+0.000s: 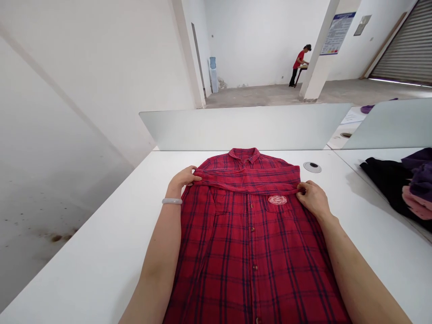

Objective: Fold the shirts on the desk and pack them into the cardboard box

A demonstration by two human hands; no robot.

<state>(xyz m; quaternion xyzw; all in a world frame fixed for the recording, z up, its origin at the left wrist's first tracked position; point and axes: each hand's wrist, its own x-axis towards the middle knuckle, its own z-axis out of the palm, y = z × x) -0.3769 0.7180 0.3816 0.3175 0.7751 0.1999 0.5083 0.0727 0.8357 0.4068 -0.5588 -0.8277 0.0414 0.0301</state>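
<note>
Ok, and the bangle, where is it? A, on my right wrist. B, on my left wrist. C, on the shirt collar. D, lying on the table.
B: the pale bangle circles the left wrist, just behind the left hand on the red plaid shirt.

A red plaid flannel shirt (251, 252) lay buttoned and front up on a white table (84, 265), collar pointing away. A folded horizontal band crossed it below the collar, just above the chest pockets, one bearing an embroidered oval badge (277, 200).
</note>
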